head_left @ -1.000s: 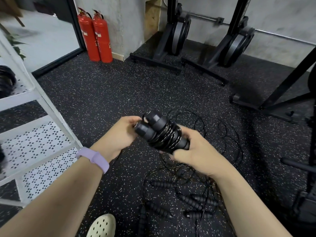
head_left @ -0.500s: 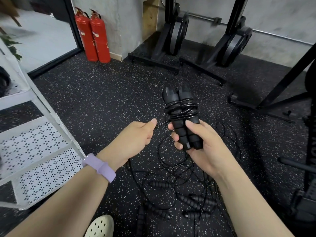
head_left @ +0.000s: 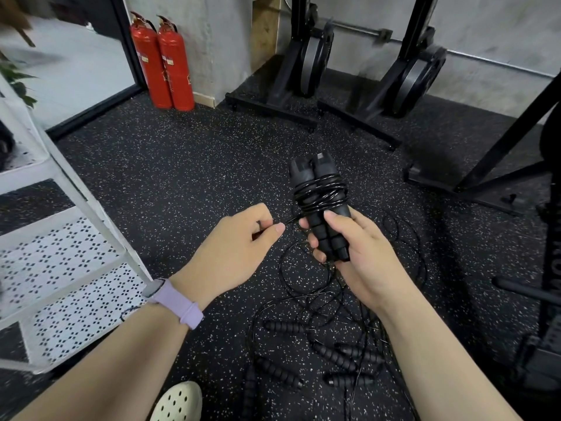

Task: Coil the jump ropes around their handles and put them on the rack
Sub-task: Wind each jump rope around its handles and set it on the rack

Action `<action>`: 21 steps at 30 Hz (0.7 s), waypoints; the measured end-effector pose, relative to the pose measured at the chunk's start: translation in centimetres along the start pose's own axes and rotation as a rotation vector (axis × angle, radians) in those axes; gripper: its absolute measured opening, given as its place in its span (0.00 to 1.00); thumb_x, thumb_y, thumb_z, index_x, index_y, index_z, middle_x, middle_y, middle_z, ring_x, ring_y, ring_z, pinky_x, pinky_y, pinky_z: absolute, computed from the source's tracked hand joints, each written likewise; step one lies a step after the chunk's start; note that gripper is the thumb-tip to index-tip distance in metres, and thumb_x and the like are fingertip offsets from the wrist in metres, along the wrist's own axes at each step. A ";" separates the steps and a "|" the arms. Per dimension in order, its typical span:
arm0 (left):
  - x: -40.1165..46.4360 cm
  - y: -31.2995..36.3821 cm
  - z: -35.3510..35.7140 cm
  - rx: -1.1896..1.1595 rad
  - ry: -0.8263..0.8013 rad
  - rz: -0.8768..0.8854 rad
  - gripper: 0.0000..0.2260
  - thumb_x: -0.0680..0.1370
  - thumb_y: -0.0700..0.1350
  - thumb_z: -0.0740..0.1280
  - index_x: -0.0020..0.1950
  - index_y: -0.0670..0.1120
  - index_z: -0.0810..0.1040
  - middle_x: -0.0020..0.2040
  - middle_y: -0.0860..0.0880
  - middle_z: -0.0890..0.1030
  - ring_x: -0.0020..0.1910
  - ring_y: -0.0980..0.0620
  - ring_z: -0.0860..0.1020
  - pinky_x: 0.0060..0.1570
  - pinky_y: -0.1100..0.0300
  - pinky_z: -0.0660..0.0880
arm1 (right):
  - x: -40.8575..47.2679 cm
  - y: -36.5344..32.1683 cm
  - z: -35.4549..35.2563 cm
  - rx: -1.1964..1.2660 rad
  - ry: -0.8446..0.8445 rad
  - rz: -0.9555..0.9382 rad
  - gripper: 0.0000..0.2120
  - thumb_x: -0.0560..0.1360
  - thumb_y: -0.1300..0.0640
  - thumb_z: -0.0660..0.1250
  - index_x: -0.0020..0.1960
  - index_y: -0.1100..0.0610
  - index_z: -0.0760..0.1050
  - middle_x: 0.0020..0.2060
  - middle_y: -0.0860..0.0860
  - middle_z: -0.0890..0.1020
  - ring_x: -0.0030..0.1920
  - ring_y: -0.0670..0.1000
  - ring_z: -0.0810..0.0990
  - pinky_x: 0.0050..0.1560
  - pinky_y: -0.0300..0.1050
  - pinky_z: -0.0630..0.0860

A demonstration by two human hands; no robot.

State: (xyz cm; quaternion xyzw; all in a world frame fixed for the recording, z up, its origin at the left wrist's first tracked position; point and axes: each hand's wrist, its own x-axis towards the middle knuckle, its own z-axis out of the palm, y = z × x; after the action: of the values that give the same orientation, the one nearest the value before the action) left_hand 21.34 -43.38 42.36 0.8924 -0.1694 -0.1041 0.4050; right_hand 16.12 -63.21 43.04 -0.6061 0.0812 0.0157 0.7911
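My right hand (head_left: 355,256) grips a pair of black jump rope handles (head_left: 321,205) held upright, side by side, with thin black cord coiled around their upper half. My left hand (head_left: 239,247) pinches the loose end of that cord (head_left: 288,220) just left of the handles. On the speckled floor below lie several more black handles (head_left: 334,357) in a tangle of black cords (head_left: 303,287). The white rack (head_left: 79,205) with perforated shelves stands at the left.
Two red fire extinguishers (head_left: 164,62) stand by the wall at the back. Black weight racks with plates (head_left: 309,59) line the far wall, and a black frame (head_left: 516,153) stands on the right. A white clog (head_left: 179,402) shows at the bottom.
The right hand turned the wrapped handles from slanting to upright and lifted them. The left hand came off the handle tops and now pinches the cord's loose end.
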 end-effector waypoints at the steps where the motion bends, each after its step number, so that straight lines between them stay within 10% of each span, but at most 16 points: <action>1: 0.0 -0.2 0.1 0.028 0.006 0.018 0.13 0.83 0.59 0.61 0.43 0.52 0.71 0.27 0.54 0.70 0.26 0.56 0.65 0.31 0.55 0.68 | 0.0 0.0 0.1 0.009 0.008 0.000 0.14 0.85 0.60 0.61 0.67 0.65 0.75 0.51 0.60 0.84 0.40 0.52 0.75 0.38 0.46 0.70; 5: 0.0 -0.3 0.3 0.054 0.026 0.033 0.14 0.83 0.60 0.59 0.44 0.53 0.72 0.31 0.49 0.75 0.29 0.55 0.68 0.38 0.45 0.76 | 0.0 -0.2 0.4 0.052 0.015 -0.007 0.14 0.84 0.60 0.61 0.67 0.65 0.75 0.52 0.61 0.84 0.40 0.52 0.75 0.38 0.46 0.70; 21: 0.7 -0.9 0.2 0.100 0.031 -0.081 0.14 0.82 0.60 0.62 0.43 0.53 0.75 0.28 0.53 0.74 0.26 0.55 0.68 0.32 0.57 0.70 | 0.6 -0.4 -1.4 0.111 0.286 -0.025 0.10 0.84 0.58 0.63 0.64 0.58 0.77 0.49 0.58 0.85 0.41 0.52 0.77 0.37 0.45 0.73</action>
State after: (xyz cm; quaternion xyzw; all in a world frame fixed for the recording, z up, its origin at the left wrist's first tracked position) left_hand 22.08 -43.24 41.50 0.9192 -0.1320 -0.0977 0.3579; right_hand 16.60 -64.75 43.01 -0.5584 0.1862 -0.0852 0.8039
